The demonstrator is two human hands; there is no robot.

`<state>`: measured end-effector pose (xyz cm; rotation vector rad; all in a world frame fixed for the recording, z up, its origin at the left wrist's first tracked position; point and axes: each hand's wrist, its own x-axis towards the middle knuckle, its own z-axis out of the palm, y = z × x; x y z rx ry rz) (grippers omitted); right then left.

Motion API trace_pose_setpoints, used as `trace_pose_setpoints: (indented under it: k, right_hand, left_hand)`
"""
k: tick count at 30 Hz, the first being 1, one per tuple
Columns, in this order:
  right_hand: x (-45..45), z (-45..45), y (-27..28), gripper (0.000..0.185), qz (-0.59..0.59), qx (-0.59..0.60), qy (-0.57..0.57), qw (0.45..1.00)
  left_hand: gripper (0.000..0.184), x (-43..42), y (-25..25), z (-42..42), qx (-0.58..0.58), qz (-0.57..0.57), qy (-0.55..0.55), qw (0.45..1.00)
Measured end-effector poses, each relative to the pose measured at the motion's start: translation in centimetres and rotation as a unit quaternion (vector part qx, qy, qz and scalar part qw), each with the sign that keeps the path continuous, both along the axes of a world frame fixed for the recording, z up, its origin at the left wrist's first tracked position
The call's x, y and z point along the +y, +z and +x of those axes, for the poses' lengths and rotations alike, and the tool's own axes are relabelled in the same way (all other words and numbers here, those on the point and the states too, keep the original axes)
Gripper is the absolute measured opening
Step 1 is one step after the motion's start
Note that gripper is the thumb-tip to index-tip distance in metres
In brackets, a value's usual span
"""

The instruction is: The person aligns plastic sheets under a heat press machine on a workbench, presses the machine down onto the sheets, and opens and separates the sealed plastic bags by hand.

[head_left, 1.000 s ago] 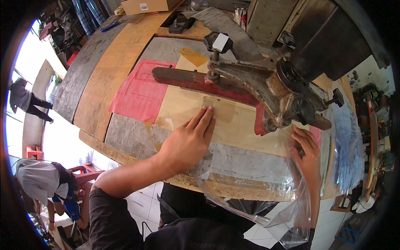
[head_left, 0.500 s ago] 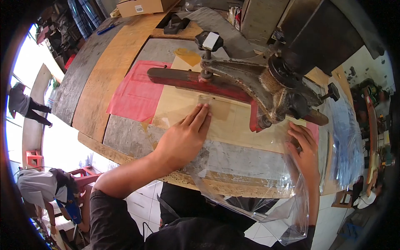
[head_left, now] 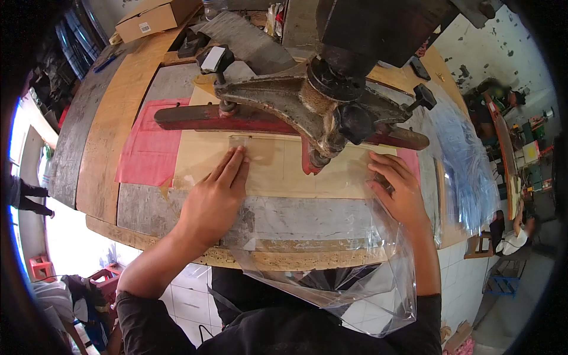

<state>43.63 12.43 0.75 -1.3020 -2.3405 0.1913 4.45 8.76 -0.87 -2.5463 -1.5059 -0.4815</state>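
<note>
My left hand [head_left: 216, 192] lies flat with fingers stretched out, its fingertips on a small clear tab at the front of the cream board [head_left: 278, 177]. My right hand [head_left: 399, 186] rests at the board's right end, fingers bent and thumb apart, touching clear plastic sheet [head_left: 390, 272]. The sheet spreads over the board and hangs over the table edge in loose folds; its exact outline is hard to see. Just beyond my fingertips, the press's long red-edged bar [head_left: 260, 122] crosses the board under a metal arm [head_left: 266, 92]. Pink sheet [head_left: 148, 142] shows left of the board.
A pile of clear plastic sheets [head_left: 467, 171] lies on the right of the table. Black knobs [head_left: 424, 96] stick up from the press. A cardboard box [head_left: 155, 21] sits at the back left. Another person [head_left: 515, 239] is at the far right.
The view has turned, so the table and press appear further left. Both hands keep nearly the same places on the board and sheet.
</note>
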Motion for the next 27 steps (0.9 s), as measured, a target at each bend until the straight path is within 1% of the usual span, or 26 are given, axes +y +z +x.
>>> trace_pose_setpoints:
  k: [16, 21, 27]
  right_hand:
    - [0.03, 0.19, 0.27, 0.037, 0.013, 0.005, 0.004, 1.000]
    - [0.17, 0.63, -0.02, 0.036, 0.024, -0.008, 0.015, 1.000]
    - [-0.26, 0.83, -0.18, 0.034, 0.031, 0.018, 0.020, 0.999]
  left_hand:
    - [0.044, 0.08, 0.52, 0.02, 0.024, 0.002, 0.001, 1.000]
    - [0.042, 0.04, 0.60, -0.12, 0.033, 0.016, -0.004, 0.999]
    - [0.039, 0.24, -0.09, -0.68, 0.034, 0.012, -0.006, 0.999]
